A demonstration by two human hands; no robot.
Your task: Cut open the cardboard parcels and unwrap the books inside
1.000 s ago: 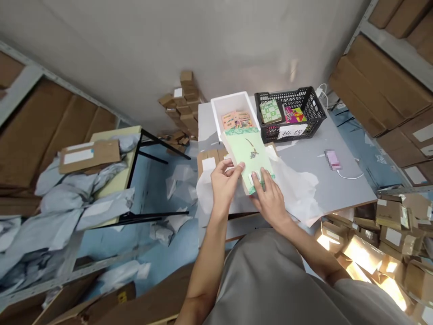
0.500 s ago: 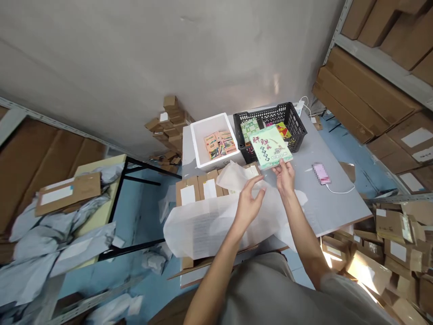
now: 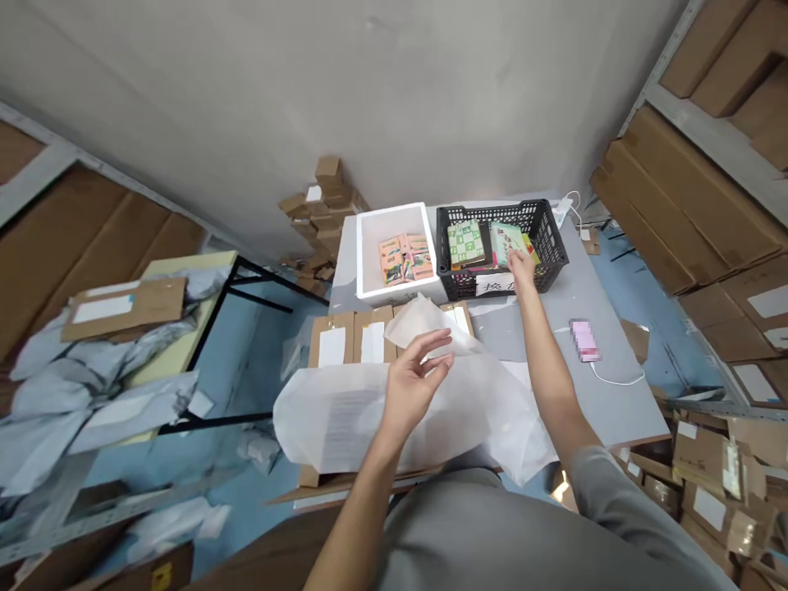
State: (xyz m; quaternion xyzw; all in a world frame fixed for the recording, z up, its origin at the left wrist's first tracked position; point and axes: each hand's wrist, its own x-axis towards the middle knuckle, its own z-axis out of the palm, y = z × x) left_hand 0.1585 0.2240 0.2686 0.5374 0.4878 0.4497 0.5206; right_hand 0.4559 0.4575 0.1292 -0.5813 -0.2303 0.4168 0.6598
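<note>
My right hand (image 3: 522, 267) is closed on the near edge of a pale green book (image 3: 507, 240), which lies inside the black plastic crate (image 3: 465, 285). Beside it in the crate are a green-and-white checkered book (image 3: 466, 242) and a yellow item (image 3: 530, 249), partly covered. My left hand (image 3: 415, 384) is open with its fingers curved and apart, holding nothing. It hovers over a translucent white sheet (image 3: 350, 414) spread across the front of the table. Behind the sheet stand several cardboard boxes (image 3: 363, 318) with white labels.
Left of the crate, a white foam box (image 3: 394, 210) holds several orange packets (image 3: 406, 258). A phone (image 3: 584, 339) on a white cable lies at the table's right. Shelves of cartons (image 3: 689, 197) rise on the right; a side table (image 3: 178, 267) with grey parcels stands left.
My right hand has moved the green book away from me and down into the crate. My left hand has shifted slightly left and stays open.
</note>
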